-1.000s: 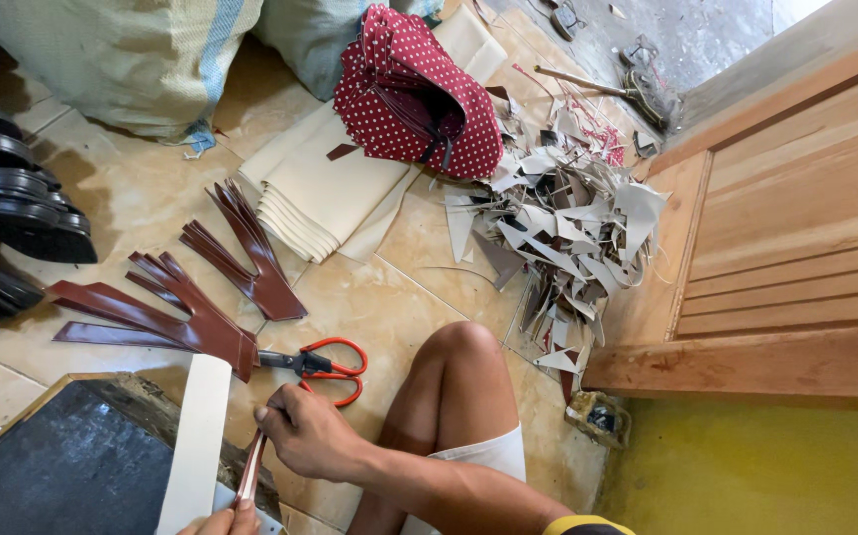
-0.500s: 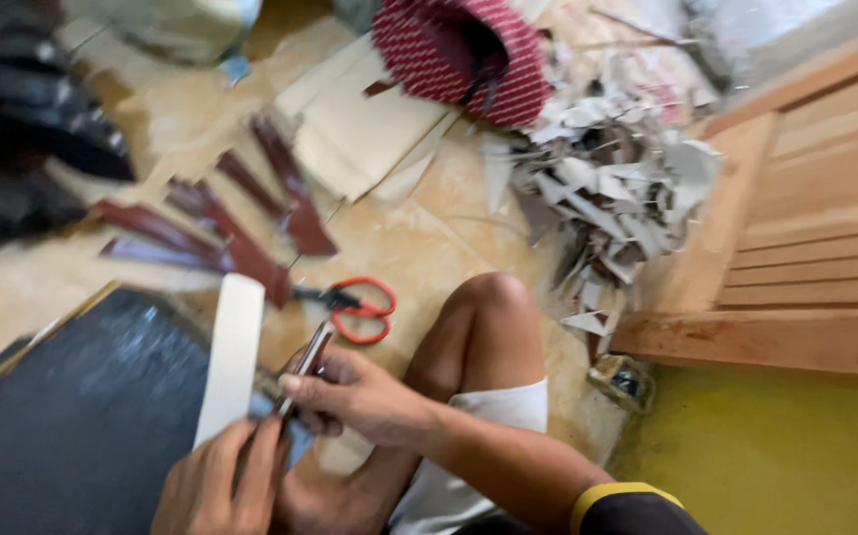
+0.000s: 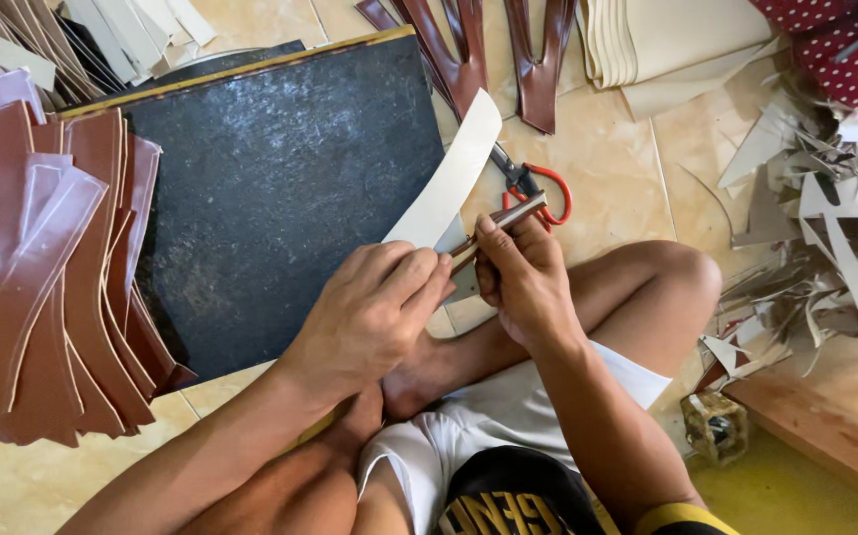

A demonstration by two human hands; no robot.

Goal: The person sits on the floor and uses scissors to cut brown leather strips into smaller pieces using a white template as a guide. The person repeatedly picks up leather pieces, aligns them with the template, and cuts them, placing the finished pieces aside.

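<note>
We sit cross-legged on the tan tiled floor (image 3: 607,168), and across it lies the large black speckled board with a thin yellow edge (image 3: 280,168). A fanned stack of glossy reddish-brown cut leather pieces (image 3: 43,267) overlaps the board's left side. Off to the right spreads a heap of pale grey offcut scraps (image 3: 825,218). Our left hand (image 3: 369,317) has its fingers closed on the lower end of a long curved cream-white strip (image 3: 454,173), which rises over the board's right edge. Our right hand (image 3: 523,282), just beside, grips a slim brown-handled tool with a metal end (image 3: 503,223), touching the strip. Red-handled scissors (image 3: 538,188) lie on the floor just behind.
</note>
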